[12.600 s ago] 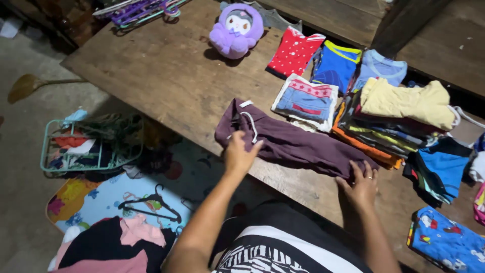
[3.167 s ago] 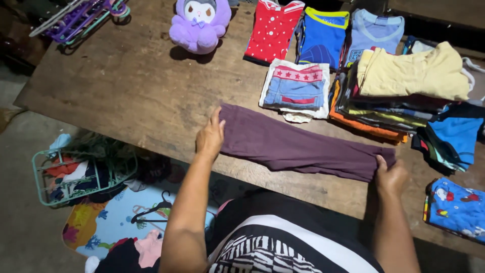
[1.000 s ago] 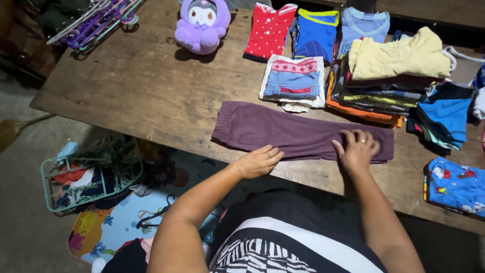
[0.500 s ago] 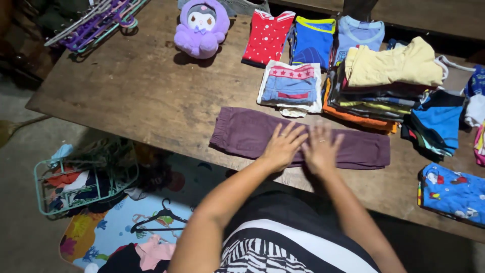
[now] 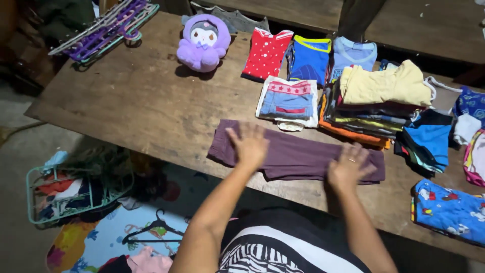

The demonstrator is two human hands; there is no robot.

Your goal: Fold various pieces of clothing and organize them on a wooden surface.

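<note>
Lying lengthwise left-to-right across frame centre: purple garment [image 5: 298, 156]. Pressed flat on it, open-palmed, gripping nothing: left hand [image 5: 250, 145] left of middle, right hand [image 5: 350, 167] toward right end.

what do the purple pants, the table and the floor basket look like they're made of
Pants: soft matte knit, probably cotton; they lie limp and flat under both hands. Table: bare wood, dull and worn, with visible grain and plank seams. Basket: thin green bars, likely coated wire or plastic; hard to tell.

Both hands have slid apart along the purple garment [image 5: 298, 157] — flat, seemingly smoothing it outward.
</note>
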